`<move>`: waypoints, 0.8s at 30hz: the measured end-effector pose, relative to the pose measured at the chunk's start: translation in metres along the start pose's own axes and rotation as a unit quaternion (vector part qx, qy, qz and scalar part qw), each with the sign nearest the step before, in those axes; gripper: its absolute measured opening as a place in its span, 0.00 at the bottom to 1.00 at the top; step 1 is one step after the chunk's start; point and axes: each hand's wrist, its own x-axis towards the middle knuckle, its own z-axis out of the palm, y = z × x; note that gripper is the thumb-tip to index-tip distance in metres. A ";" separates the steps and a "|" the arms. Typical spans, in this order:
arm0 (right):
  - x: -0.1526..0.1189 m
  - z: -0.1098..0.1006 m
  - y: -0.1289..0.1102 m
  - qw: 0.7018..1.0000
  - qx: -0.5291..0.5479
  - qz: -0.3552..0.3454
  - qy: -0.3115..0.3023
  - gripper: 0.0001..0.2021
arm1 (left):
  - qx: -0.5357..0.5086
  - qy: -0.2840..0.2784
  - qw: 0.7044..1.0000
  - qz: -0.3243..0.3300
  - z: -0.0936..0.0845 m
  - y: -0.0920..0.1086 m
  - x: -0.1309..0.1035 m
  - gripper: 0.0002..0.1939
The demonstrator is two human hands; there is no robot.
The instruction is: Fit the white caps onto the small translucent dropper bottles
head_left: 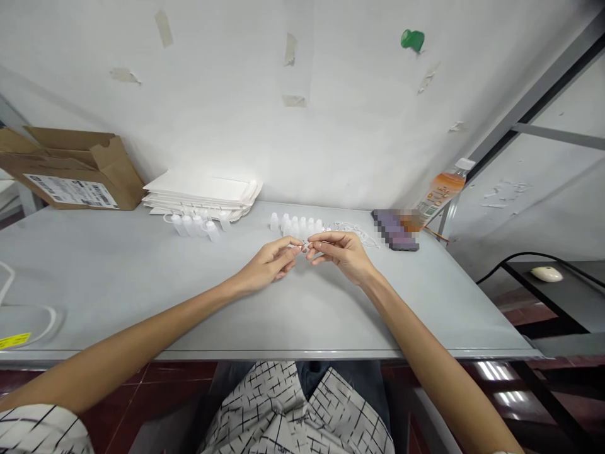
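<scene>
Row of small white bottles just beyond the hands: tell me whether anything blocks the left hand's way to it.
Nothing visible does. Only bare tabletop shows between the left hand and the row of bottles; the thin white strands lie off to the right.

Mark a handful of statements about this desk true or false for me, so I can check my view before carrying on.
1. The small white bottles are in two groups on the desk. True.
2. The cardboard box is closed. False: its top flaps are open.
3. The drink bottle is on the right side of the desk. True.
4. The left hand and right hand are far apart. False: their fingertips nearly meet, at a small item too tiny to identify.
5. The computer mouse lies among the small white bottles. False: it is on a separate dark surface at the right.
</scene>
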 end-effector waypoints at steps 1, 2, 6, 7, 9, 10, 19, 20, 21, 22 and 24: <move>0.000 -0.001 0.001 1.000 0.000 -0.001 0.002 0.13 | 0.005 0.002 1.000 0.006 0.000 0.000 0.000 0.17; 0.001 -0.001 0.002 1.000 0.000 -0.002 0.003 0.13 | 0.011 0.004 1.000 0.013 0.000 -0.001 -0.001 0.17; 0.002 -0.002 0.005 1.000 0.001 -0.008 0.002 0.13 | 0.038 0.009 0.999 0.035 -0.001 -0.005 -0.001 0.17; 0.002 -0.002 0.006 1.000 -0.001 -0.009 0.000 0.13 | 0.043 0.009 0.998 0.038 -0.001 -0.005 -0.001 0.17; 0.002 -0.002 0.006 1.000 -0.004 -0.011 -0.002 0.13 | 0.050 0.008 0.998 0.041 -0.002 -0.006 -0.001 0.17; 0.002 -0.002 0.006 1.000 -0.007 -0.012 -0.004 0.13 | 0.052 0.007 0.998 0.043 -0.002 -0.006 -0.001 0.17; 0.001 -0.001 0.005 0.999 -0.043 -0.017 -0.018 0.13 | 0.093 0.014 0.995 0.042 -0.002 -0.005 -0.003 0.19; 0.001 -0.001 0.004 0.998 -0.050 -0.017 -0.022 0.13 | 0.099 0.015 0.994 0.042 -0.002 -0.005 -0.003 0.20; 0.001 0.000 0.004 0.998 -0.056 -0.017 -0.027 0.13 | 0.106 0.015 0.993 0.042 -0.002 -0.004 -0.004 0.20; 0.001 0.000 0.004 0.997 -0.062 -0.017 -0.031 0.13 | 0.113 0.016 0.992 0.043 -0.002 -0.003 -0.004 0.20; 0.000 0.001 0.003 0.997 -0.071 -0.016 -0.035 0.13 | 0.134 0.020 0.990 0.049 -0.002 -0.001 -0.005 0.20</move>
